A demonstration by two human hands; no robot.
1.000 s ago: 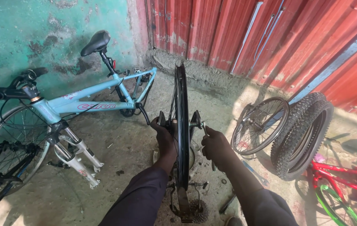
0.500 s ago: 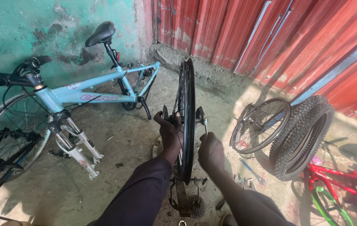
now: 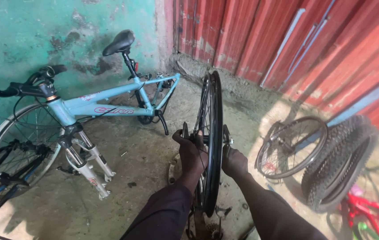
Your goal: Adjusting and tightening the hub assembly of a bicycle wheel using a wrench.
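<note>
Black bicycle wheel (image 3: 211, 142) stands upright, edge-on (apparently on a stand).

Worn on the head, looking steeply down and forward over both forearms. Close to the upright wheel (image 3: 210, 142) at centre, edge-on to the lens, with the left hand (image 3: 189, 149) and right hand (image 3: 234, 161) near its hub. Farther off: a light blue bicycle frame (image 3: 109, 104) at left, stacked tyres (image 3: 340, 162) at right (only one view, so nothing shared). Green wall (image 3: 29, 35) and red corrugated sheets (image 3: 287, 35) behind.
</note>
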